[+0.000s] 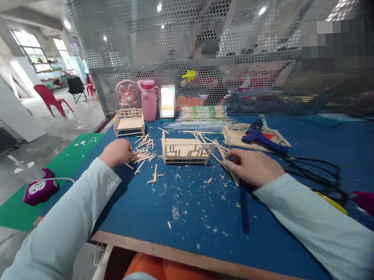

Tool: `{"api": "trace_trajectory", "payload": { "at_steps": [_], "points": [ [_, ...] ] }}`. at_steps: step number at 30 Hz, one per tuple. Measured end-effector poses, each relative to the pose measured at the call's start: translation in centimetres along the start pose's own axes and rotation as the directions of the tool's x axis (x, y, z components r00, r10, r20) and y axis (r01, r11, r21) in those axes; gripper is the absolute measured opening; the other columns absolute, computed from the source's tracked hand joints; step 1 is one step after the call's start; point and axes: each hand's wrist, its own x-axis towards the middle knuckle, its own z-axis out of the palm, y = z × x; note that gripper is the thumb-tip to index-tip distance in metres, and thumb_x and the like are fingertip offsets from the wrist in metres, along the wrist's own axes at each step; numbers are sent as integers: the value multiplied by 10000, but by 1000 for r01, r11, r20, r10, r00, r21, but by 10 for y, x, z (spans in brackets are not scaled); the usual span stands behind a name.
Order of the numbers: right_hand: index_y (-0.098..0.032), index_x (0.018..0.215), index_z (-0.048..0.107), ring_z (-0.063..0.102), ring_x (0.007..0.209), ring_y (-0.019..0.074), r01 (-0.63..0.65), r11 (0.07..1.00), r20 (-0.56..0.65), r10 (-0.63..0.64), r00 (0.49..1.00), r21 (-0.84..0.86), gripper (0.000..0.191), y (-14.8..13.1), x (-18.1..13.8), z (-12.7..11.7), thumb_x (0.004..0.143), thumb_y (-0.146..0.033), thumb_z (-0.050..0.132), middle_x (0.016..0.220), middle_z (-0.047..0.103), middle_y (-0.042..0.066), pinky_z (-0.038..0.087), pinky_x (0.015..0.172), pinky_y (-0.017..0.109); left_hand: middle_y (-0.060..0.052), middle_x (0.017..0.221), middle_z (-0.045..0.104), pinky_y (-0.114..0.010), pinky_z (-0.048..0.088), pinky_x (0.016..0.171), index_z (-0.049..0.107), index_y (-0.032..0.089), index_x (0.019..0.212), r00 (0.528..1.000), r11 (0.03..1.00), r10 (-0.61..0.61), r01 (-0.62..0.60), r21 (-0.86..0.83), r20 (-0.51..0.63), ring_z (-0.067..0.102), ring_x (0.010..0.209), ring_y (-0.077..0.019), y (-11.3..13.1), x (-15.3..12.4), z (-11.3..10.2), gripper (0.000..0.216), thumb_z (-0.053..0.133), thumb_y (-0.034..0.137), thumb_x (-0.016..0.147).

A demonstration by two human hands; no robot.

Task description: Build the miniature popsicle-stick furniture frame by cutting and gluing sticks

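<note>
Left hand (117, 152) touches loose sticks (144, 157) near the left edge of the bench (128, 217), right hand (258, 165) curls at other sticks (235, 180), though I cannot tell any firm grasp, so light fingertip picking should best spare the small wooden frame (184, 144) between them.

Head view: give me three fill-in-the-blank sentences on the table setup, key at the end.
1. The left hand is at sticks on the ____ side of the middle wooden model.
2. The tall flask is coloured ____.
3. The glue gun, near the right hand, is mainly ____.

Missing words: left; pink; blue.
</note>
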Motion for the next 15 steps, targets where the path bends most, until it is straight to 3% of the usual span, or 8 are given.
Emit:
{"api": "trace_trajectory", "payload": {
  "at_steps": [3,5,7,10,15],
  "points": [
    [-222,805,649,595,655,228,7,999,-75,-3,997,54,221,-1,0,1,776,-400,521,716,678,49,363,549,300,-41,551,572,-269,280,517,627,163,571,981,987,149,-140,-72,125,496,536,-149,14,-10,-5,460,491,554,773],
    [-224,804,664,590,658,231,19,997,-127,-9,992,77,227,-3,0,1,772,-397,521,704,675,49,366,555,305,-41,534,560,-269,272,515,635,162,563,978,979,182,-171,-114,97,466,509,-138,30,-17,-2,497,462,574,782],
    [-221,801,677,589,663,230,40,993,-179,-20,984,109,230,-4,-1,1,765,-389,524,707,677,51,377,567,308,-53,591,601,-270,295,532,676,173,642,984,975,177,-174,-138,9,489,537,-150,45,-22,7,446,457,532,793],
    [-210,800,689,587,651,219,82,984,-268,-38,963,155,232,-8,-3,0,758,-370,527,692,675,52,396,587,309,-75,608,625,-279,332,542,694,179,649,984,977,174,-169,-129,31,546,576,-184,59,-27,19,395,499,505,758],
    [-191,841,699,572,573,180,167,963,-404,-70,912,210,239,-14,-9,-2,750,-337,533,602,643,28,412,569,283,-100,687,673,-285,385,575,698,171,666,989,983,151,-151,-102,-9,619,671,-217,62,-29,24,284,476,313,771]
  ]
}}
